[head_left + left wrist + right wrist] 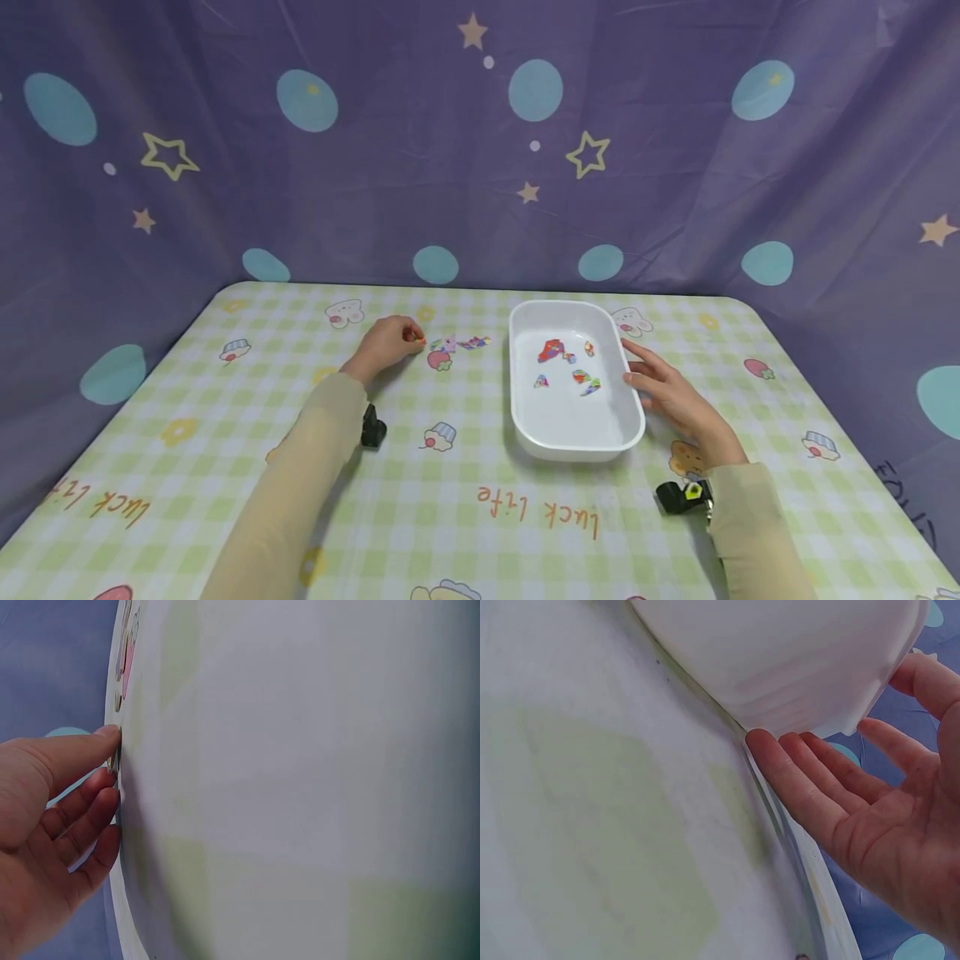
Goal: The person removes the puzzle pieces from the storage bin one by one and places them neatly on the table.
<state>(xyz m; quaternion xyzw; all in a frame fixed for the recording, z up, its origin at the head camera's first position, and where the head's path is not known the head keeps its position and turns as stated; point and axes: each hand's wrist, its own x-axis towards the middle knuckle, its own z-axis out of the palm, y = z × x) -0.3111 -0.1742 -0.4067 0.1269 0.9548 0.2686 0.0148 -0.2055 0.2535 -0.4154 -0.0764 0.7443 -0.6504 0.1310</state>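
Observation:
My left hand (386, 343) is low over the tabletop, left of centre. Its thumb and index finger pinch a small colourful flat piece (112, 763), mostly hidden by the fingertips. Just right of those fingers lie a pink piece (449, 343) and a longer multicoloured piece (475, 342). A white rectangular box (577, 429) stands right of them. In it lie a red piece (551, 351) and several smaller bright pieces (581, 377), spread over the bottom. My right hand (671, 396) touches the box's right side with nearly straight fingers (802, 784).
The table's green-checked cloth (450, 542) has printed cupcakes, strawberries and lettering. A purple curtain (420, 167) with stars and blue dots hangs behind the table. Dark wrist devices (372, 427) sit at both sleeves.

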